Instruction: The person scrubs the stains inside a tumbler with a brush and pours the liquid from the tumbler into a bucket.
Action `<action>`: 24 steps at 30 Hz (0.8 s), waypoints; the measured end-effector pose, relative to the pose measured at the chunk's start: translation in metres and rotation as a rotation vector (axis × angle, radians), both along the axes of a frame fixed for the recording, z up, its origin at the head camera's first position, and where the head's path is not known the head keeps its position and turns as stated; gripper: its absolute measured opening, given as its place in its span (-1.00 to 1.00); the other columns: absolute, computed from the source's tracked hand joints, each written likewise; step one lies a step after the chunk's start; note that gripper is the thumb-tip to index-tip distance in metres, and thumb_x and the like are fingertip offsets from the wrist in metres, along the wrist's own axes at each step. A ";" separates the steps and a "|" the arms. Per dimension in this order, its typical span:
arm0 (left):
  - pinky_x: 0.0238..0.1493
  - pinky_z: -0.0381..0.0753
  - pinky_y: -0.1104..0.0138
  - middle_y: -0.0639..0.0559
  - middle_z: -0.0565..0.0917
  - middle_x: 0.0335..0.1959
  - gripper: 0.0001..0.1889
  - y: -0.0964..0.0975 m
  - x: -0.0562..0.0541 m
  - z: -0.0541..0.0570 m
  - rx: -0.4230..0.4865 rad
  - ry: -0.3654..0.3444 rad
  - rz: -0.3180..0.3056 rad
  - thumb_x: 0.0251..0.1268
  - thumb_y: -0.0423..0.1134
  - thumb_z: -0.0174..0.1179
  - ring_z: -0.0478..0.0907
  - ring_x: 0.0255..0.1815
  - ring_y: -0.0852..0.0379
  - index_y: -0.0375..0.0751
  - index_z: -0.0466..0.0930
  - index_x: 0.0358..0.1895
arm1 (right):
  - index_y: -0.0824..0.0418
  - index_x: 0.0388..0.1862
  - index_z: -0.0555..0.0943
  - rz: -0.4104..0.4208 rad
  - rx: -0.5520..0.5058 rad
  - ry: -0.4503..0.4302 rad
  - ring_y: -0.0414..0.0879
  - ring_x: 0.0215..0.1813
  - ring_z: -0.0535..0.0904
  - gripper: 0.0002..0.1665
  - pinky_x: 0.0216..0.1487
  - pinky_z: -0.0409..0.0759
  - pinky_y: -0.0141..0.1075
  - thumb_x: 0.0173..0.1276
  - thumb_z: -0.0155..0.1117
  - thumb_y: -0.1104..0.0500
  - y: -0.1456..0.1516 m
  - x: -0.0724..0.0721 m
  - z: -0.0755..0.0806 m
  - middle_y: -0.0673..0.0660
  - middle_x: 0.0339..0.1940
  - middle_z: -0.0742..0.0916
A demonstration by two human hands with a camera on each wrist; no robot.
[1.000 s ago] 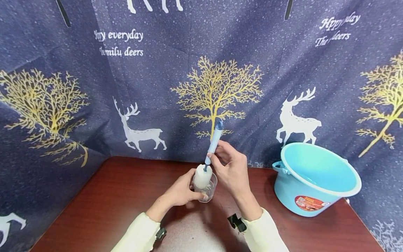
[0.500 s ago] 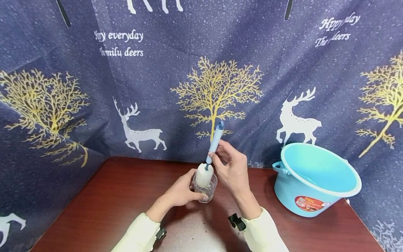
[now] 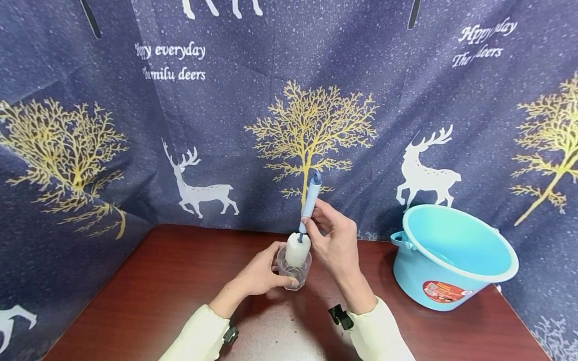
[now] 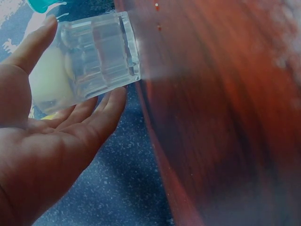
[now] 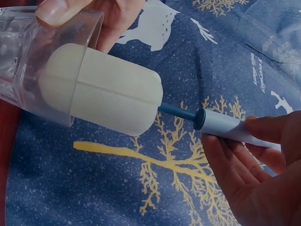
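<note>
My left hand (image 3: 259,273) grips a clear faceted cup (image 3: 295,281), thumb on the near side and fingers round the far side. In the left wrist view the base of the cup (image 4: 110,52) is close to the tabletop. A sponge cup brush (image 3: 298,249) stands partly inside the cup, its white rounded head (image 5: 117,94) half in and half out of the mouth. My right hand (image 3: 334,243) pinches the lower part of its light blue handle (image 3: 310,200) between thumb and fingers. A dark blue stem (image 5: 178,111) joins handle and sponge.
On the right of the reddish-brown table (image 3: 180,281) stands a light blue bucket (image 3: 406,271) with a red label. Patterned dark blue cloth (image 3: 271,200) hangs behind the table. A few small drops (image 4: 159,27) lie on the wood.
The sponge head has shifted slightly to the right and up in the cup's mouth. The right hand has moved a little with it; the left hand and the cup hold their place.
</note>
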State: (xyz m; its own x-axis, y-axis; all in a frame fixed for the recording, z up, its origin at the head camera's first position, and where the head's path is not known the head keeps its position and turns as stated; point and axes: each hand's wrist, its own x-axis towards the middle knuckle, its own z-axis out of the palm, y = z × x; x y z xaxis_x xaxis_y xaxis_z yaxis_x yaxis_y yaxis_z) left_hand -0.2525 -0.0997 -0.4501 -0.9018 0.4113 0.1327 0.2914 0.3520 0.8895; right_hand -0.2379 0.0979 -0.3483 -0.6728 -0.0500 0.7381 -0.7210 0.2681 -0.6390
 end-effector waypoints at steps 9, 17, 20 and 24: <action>0.25 0.67 0.09 -0.13 0.63 0.19 -0.14 -0.001 0.001 -0.001 0.000 -0.005 0.002 0.08 -0.26 0.66 0.67 0.22 -0.05 -0.28 0.36 0.42 | 0.17 0.30 0.71 -0.042 0.048 0.026 -0.04 -0.17 0.83 -0.46 -0.06 0.79 -0.21 0.35 0.49 0.42 0.002 0.001 0.003 0.16 -0.19 0.85; 0.22 0.68 0.10 -0.11 0.64 0.16 -0.14 -0.001 0.000 -0.002 0.000 0.003 -0.001 0.07 -0.25 0.66 0.68 0.19 -0.07 -0.25 0.36 0.42 | 0.19 0.30 0.71 -0.060 0.078 0.060 -0.04 -0.18 0.83 -0.46 -0.12 0.81 -0.19 0.34 0.51 0.40 0.002 0.003 0.004 0.16 -0.17 0.85; 0.21 0.68 0.11 -0.10 0.64 0.17 -0.14 -0.001 0.000 -0.002 0.002 0.009 -0.005 0.07 -0.25 0.66 0.68 0.17 -0.04 -0.26 0.37 0.42 | 0.20 0.30 0.71 -0.059 0.077 0.065 -0.04 -0.19 0.83 -0.45 -0.13 0.81 -0.18 0.33 0.51 0.40 0.002 0.004 0.005 0.16 -0.18 0.85; 0.20 0.68 0.14 -0.11 0.63 0.18 -0.14 -0.001 0.000 -0.001 0.000 0.011 -0.010 0.07 -0.26 0.66 0.68 0.16 0.00 -0.27 0.36 0.42 | 0.17 0.30 0.72 -0.055 0.078 0.067 -0.05 -0.20 0.83 -0.45 -0.13 0.81 -0.18 0.33 0.51 0.41 0.002 0.004 0.006 0.15 -0.20 0.85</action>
State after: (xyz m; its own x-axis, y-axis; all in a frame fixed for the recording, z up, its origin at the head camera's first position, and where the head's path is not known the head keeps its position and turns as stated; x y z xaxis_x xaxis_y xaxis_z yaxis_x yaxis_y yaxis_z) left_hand -0.2529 -0.1006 -0.4514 -0.8964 0.4198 0.1424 0.3042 0.3490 0.8864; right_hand -0.2336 0.1002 -0.3427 -0.6257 -0.0733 0.7766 -0.7441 0.3552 -0.5659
